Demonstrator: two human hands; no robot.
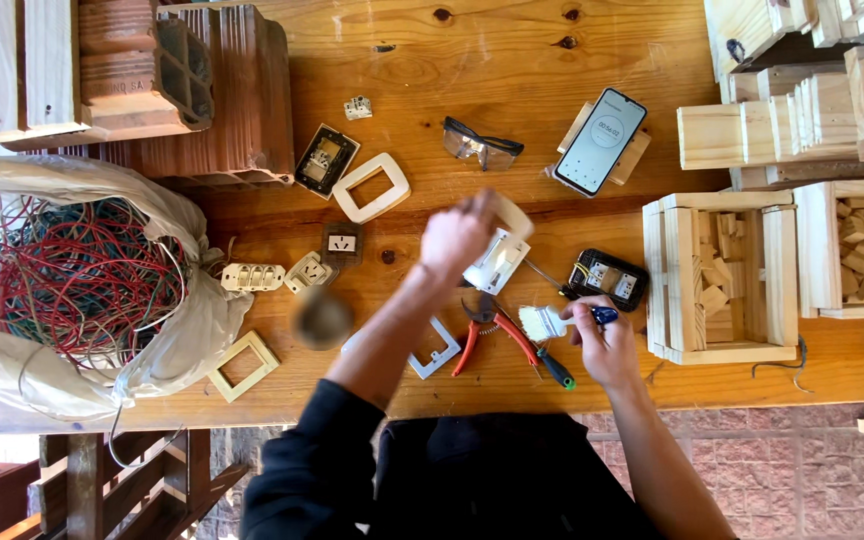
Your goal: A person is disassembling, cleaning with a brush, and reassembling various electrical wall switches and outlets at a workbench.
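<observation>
Planks of pale knotty pine make up the workbench (512, 60), which stands over a floor of reddish paving bricks (802, 470). Hollow clay blocks (207, 90) are stacked at its far left, beside a slatted wooden crate. Below them a slumped plastic bag (177, 330) spills red, green and white wire. Wooden crates (722, 275) crowd the right side, two holding offcut blocks. A smartphone (602, 140) leans on a wood block, with safety glasses (482, 148) just beside it. Loose switch frames, socket modules and a black wall box (607, 278) lie scattered across the middle.

The left hand (457, 238), blurred, is closed around a white switch assembly (500, 255) held just above the bench centre. The right hand (602, 345) pinches the blue handle of a small paintbrush (552, 322), its white bristles pointing left, near the switch. Red-handled pliers (487, 338) and a screwdriver (552, 365) rest between the forearms.
</observation>
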